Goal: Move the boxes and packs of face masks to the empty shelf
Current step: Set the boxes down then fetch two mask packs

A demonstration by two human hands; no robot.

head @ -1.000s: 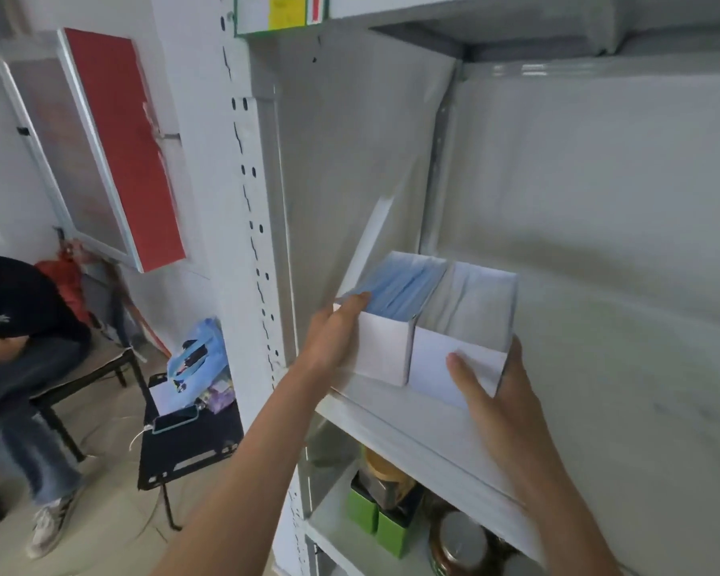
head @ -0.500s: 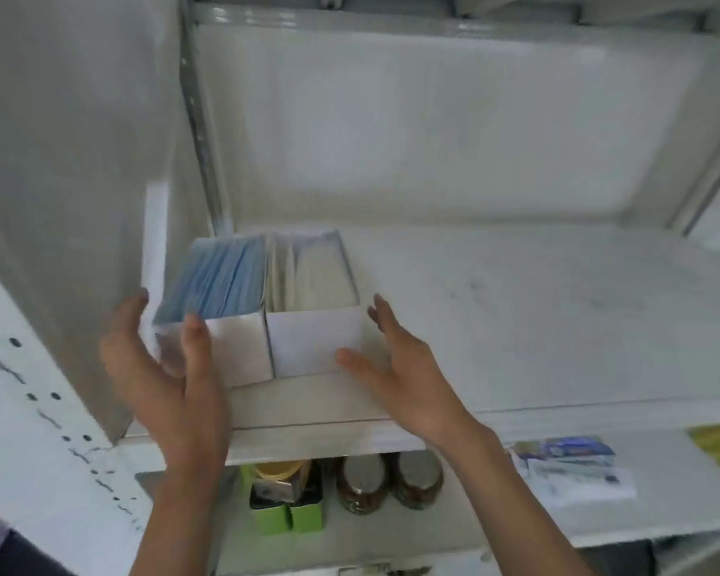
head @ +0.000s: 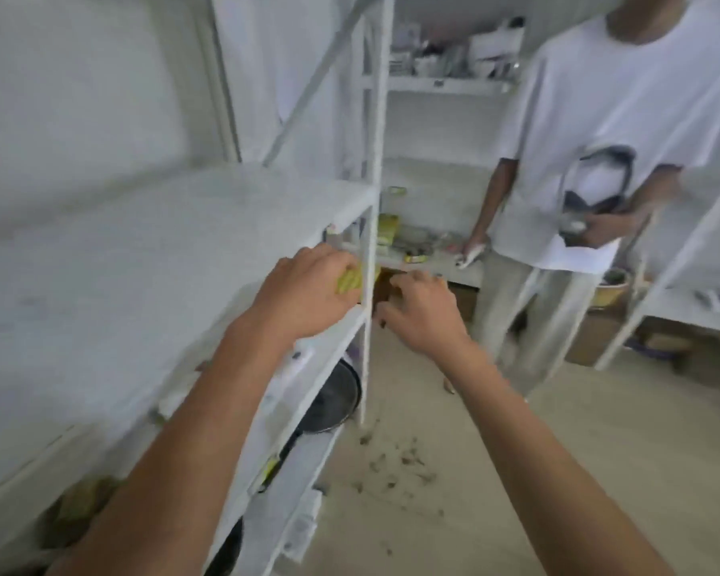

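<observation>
A: Where have the mask boxes gone? Half a second ago they sat on the shelf between the hands.

B: Out of view. The head has swung right, and the bare white shelf (head: 142, 259) now runs along the left with nothing showing on its near stretch. The two boxes are beyond the frame edge, so I cannot say where they are.

A: And the hands?

B: Both have left the boxes and moved to the shelf unit's right end. The left hand (head: 308, 291) reaches under the shelf board, its fingers curled over a yellow-green pack (head: 350, 280) just beside the white upright post (head: 368, 259). The blur hides whether it truly grips the pack or only touches it.

A: The right one?

B: The right hand (head: 422, 315) hangs on the other side of the post, fingers loosely curled, holding nothing that I can see.

A: Anything else new?

B: A person in a white T-shirt (head: 616, 130) stands at the right, beside a second shelf unit (head: 441, 87) carrying small items. A dark round pan (head: 333, 394) lies on a lower shelf, and the floor (head: 578, 471) has scattered dark bits.
</observation>
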